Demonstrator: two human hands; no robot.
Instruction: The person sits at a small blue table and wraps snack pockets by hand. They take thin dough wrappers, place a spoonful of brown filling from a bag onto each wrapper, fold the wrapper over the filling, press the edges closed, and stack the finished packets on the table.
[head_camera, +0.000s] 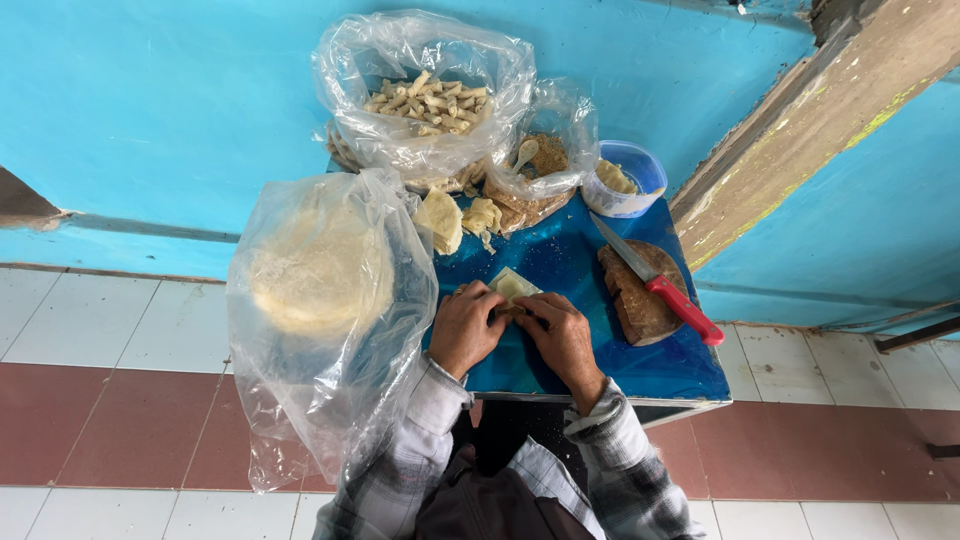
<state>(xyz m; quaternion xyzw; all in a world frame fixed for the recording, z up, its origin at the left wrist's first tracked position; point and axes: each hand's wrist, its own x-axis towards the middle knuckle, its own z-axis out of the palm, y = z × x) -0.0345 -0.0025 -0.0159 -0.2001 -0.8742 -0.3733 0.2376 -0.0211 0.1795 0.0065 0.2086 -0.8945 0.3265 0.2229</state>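
Observation:
A pale thin dough wrapper (512, 285) lies on the blue table (560, 255) with brown filling at its near edge. My left hand (466, 328) and my right hand (562, 338) both press on the wrapper's near side, fingers curled over it as it folds. Only the wrapper's far corner shows beyond my fingers.
A big clear bag with a stack of round wrappers (320, 270) hangs over the table's left side. At the back sit a bag of finished rolls (428, 100), a bag of brown filling with a spoon (540, 155) and a small tub (622, 180). A red-handled knife (665, 285) rests on a wooden board (632, 300).

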